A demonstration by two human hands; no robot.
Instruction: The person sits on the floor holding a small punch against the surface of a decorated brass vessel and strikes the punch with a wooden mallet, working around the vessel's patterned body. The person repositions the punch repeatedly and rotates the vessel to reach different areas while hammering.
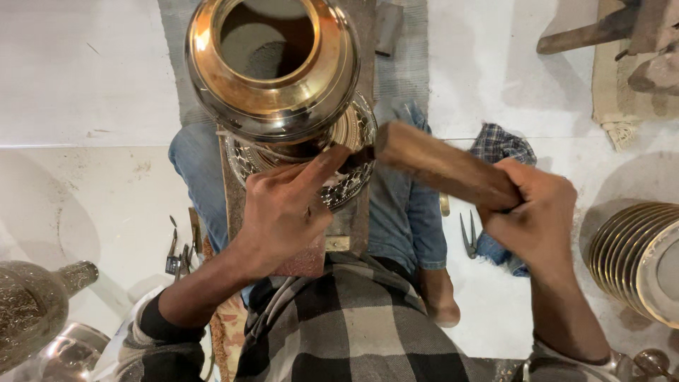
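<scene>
A large polished brass pot (272, 67) stands at top centre, partly over an engraved round metal plate (353, 152) that rests on a wooden board (350, 226) across my lap. My left hand (286, 209) lies on the plate and pinches a small dark chisel (357, 157) against its patterned surface. My right hand (534, 212) grips a thick wooden mallet (442, 164), whose far end sits just at the chisel's top.
A stack of brass plates (636, 258) stands at the right edge. An engraved metal vase (32, 304) lies at lower left. Small pliers and tools (178, 251) lie on the floor to the left, a compass-like tool (467, 235) and checked cloth (502, 145) to the right.
</scene>
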